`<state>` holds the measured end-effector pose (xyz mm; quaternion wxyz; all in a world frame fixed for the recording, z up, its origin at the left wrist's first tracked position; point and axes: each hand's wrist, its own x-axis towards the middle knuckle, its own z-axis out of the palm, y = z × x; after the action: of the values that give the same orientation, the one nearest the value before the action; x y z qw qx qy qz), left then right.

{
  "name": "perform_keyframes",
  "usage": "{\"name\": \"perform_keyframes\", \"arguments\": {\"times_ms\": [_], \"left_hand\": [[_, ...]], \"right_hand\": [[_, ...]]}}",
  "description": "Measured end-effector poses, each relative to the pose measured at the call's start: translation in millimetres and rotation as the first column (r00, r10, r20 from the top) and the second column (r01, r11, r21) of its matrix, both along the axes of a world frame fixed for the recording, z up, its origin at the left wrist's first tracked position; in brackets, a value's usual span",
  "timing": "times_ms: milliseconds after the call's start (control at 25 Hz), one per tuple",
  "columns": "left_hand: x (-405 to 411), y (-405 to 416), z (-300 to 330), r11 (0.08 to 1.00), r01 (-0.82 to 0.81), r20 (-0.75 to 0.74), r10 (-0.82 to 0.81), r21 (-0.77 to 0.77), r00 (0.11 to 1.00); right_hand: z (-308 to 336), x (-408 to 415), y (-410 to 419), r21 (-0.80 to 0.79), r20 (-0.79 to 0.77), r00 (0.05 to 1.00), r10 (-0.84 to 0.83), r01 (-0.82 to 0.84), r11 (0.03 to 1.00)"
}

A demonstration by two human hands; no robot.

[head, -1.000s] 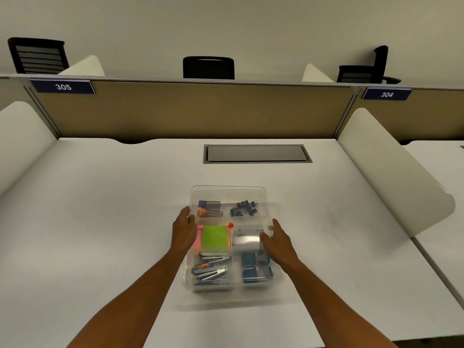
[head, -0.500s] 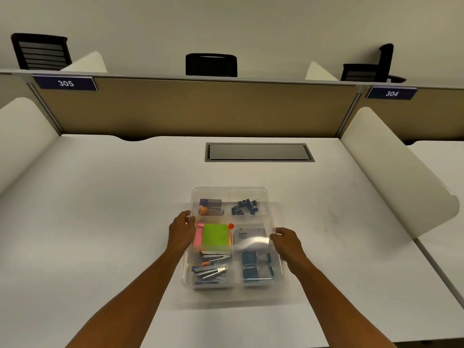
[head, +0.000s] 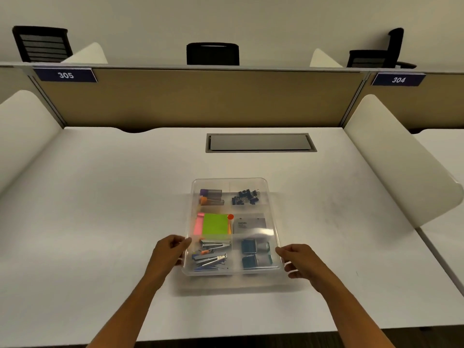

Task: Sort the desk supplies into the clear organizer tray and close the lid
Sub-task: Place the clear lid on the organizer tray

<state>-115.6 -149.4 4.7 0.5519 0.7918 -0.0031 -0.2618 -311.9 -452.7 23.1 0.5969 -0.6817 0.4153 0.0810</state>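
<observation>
Head view: a clear organizer tray [head: 229,182] is seen lying on the white tabletop [head: 100,197], near its front edge, with its transparent lid [head: 251,232] laid over the compartments. The left hand [head: 168,252] is curled against the tray's near left side, fingers bent round the rim, and the right hand [head: 298,259] is curled at the near right corner, fingertips at the edge; a firm grip there cannot be confirmed. Through the lid, binder clips [head: 245,197] are seen in the far right compartment, a green pad of sticky notes [head: 215,226] in the middle left, staplers [head: 210,257] in the near left, and blue boxes [head: 251,253] in the near right. A grey cable hatch [head: 259,142] is set into the tabletop beyond the tray, well apart from it.
</observation>
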Motion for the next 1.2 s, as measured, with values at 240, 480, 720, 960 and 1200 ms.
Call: {"name": "perform_keyframes", "arguments": {"times_ms": [240, 480, 720, 960, 1200], "left_hand": [[-48, 29, -2, 0.982, -0.034, -0.245, -0.014, -0.188, 0.97], [-48, 27, -4, 0.986, -0.039, -0.213, 0.004, -0.162, 0.977], [-43, 28, -5, 0.996, 0.027, -0.2, -0.044, -0.087, 0.979], [-2, 10, 4, 0.995, 0.103, -0.152, -0.103, -0.011, 0.983], [61, -60, 6, 0.998, -0.051, -0.018, 0.052, 0.043, 0.998]], "right_hand": [[-3, -23, 0, 0.133, 0.031, 0.999, 0.033, -0.037, 0.99], [-7, -18, 5, 0.199, 0.014, 0.995, -0.097, 0.092, 0.976], [-5, -11, 5, 0.202, -0.042, 0.995, -0.086, 0.093, 0.975], [5, 19, -8, 0.014, -0.071, 0.997, 0.022, -0.022, 1.0], [12, 101, -26, -0.119, 0.027, 0.999, -0.037, 0.04, 0.992]]}}
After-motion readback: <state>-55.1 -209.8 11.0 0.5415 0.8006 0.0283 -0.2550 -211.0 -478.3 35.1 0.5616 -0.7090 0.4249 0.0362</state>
